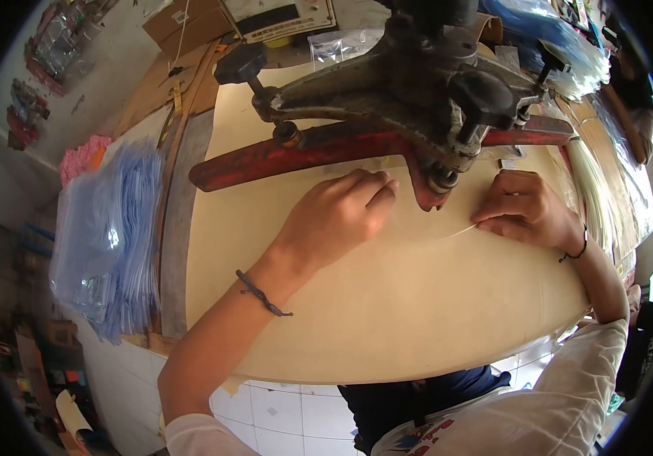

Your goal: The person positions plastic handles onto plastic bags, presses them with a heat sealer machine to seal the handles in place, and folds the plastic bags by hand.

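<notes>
My left hand (349, 207) is curled with its fingers pressed together over the tan work surface (372, 311), just below the red bar (303, 156) of a machine. What it holds, if anything, is hidden. To the right, my right hand (520, 209) pinches the end of a thin pale strip (459, 232), which runs left across the surface. Between the hands, the red prong of the dark metal press head (410, 99) points down toward me. A small metal piece (507, 163) lies just above my right hand.
A stack of clear bluish plastic bags (106, 235) lies at the left, near pink material (83, 157). A cardboard box (189, 26) stands at the back left. Pale strips (592, 182) are bundled at the right, with more plastic (547, 45) behind. Another person's arm (626, 121) shows far right.
</notes>
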The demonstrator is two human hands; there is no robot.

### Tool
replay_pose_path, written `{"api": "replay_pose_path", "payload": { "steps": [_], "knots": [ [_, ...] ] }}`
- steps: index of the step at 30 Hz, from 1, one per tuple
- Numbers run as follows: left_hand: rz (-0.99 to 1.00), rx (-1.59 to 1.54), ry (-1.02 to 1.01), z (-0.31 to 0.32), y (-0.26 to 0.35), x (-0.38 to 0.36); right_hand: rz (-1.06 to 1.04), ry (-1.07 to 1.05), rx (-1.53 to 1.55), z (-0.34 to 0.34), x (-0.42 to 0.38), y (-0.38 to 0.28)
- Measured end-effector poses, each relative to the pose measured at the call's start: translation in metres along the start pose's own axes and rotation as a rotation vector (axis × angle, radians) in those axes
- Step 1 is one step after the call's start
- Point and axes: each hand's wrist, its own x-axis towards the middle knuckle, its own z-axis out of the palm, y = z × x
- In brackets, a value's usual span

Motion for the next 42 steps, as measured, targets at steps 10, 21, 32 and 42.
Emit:
{"api": "replay_pose_path", "payload": {
  "steps": [10, 21, 32, 42],
  "knots": [
    [-0.001, 0.024, 0.045, -0.0022, 0.0014, 0.0029, -0.020, 0.017, 0.006, 0.0010, -0.0031, 0.0034],
    [0.030, 0.055, 0.078, -0.0027, 0.0011, 0.0047, -0.023, 0.040, 0.051, 0.0033, -0.0037, 0.0062],
    [0.032, 0.048, 0.075, -0.0002, -0.0003, 0.0052, 0.034, 0.022, 0.081, 0.0036, -0.0029, 0.0065],
    [-0.001, 0.024, 0.043, -0.0003, 0.0001, 0.0040, 0.029, 0.010, 0.033, -0.0001, -0.0004, 0.0012]
  ]
}}
